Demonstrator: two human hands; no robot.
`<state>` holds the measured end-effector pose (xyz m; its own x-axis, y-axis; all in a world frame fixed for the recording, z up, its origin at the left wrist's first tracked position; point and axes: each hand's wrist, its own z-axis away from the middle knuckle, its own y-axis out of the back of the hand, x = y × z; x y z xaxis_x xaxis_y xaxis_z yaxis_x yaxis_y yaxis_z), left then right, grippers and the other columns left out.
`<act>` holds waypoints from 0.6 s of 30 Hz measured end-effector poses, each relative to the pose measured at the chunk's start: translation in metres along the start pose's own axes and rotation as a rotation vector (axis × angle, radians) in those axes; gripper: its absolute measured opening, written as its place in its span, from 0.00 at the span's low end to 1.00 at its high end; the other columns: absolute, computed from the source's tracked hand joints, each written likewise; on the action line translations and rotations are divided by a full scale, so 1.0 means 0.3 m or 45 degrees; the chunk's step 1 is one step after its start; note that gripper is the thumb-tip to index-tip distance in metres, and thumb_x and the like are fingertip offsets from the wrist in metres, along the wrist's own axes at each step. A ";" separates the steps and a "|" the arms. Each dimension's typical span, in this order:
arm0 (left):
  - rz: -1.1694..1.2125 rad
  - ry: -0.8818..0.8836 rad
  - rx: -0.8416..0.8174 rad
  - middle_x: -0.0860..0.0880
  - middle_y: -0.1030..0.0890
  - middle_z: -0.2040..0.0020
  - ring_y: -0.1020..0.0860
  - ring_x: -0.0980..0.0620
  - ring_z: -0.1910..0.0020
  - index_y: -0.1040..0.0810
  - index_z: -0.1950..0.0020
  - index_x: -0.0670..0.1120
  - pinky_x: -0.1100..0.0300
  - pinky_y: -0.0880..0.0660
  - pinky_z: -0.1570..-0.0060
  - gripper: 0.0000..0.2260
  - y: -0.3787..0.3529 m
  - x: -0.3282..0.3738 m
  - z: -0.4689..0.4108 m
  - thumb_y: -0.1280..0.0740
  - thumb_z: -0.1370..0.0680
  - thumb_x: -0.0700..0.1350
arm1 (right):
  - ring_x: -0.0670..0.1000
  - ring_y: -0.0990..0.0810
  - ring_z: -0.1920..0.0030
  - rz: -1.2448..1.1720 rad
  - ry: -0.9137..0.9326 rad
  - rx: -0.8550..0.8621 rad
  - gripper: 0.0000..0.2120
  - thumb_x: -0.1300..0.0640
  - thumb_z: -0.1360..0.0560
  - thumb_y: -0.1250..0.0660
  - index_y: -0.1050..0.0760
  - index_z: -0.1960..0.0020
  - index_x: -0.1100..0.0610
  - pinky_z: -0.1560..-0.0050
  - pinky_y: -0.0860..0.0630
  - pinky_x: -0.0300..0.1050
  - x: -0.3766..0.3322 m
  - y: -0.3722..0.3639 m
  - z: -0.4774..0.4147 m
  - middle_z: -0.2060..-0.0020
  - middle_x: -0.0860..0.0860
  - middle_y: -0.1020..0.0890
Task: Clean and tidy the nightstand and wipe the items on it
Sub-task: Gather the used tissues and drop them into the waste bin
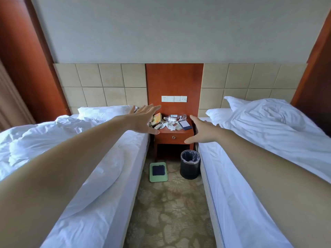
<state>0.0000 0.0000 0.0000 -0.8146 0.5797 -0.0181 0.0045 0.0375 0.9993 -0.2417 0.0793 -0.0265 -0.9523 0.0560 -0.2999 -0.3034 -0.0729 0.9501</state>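
In the head view the nightstand (166, 139) stood at twelve o'clock, hemmed in by a bed (107, 158) on the left and another bed (250, 149) on the right; its top was littered.

The left hand (143, 119) reached out at eleven o'clock, fingers straight and fanned apart, holding nothing; the right hand (201, 131) answered at one o'clock, fingers straight, thumb splayed wide, equally empty.

On the top, a clear bottle (171, 119) lay on its side near the middle; I judged it light and apt to roll, best taken round the body. The crumpled tissues (169, 125) looked soft and nearly weightless; a pinch anywhere would do. The dark tablet (185, 124) at three o'clock looked stiff, smooth and breakable; its long edges seemed the safest hold. A yellow card (157, 117) sat at nine o'clock, on what looked like a phone.

Room was tight; only a narrow strip of carpet (170, 212) ran between the mattress edges. On the floor a black bin (190, 167) stood at five o'clock of the nightstand, handy for rubbish; a green tray (158, 179) with a dark cloth (158, 170) lay at seven o'clock; both could trip a foot.
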 end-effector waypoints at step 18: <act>-0.001 -0.035 -0.039 0.47 0.55 0.19 0.53 0.44 0.21 0.61 0.21 0.53 0.37 0.59 0.27 0.46 -0.015 0.105 -0.152 0.33 0.26 0.64 | 0.57 0.59 0.22 0.129 -0.005 -0.058 0.51 0.37 0.30 0.30 0.59 0.21 0.48 0.26 0.57 0.67 0.096 0.022 -0.056 0.21 0.51 0.58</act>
<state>-0.0522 -0.0190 -0.0036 -0.7985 0.6017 -0.0194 -0.0141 0.0134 0.9998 -0.2717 0.0637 -0.0305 -0.9781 0.0500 -0.2019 -0.2067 -0.1235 0.9706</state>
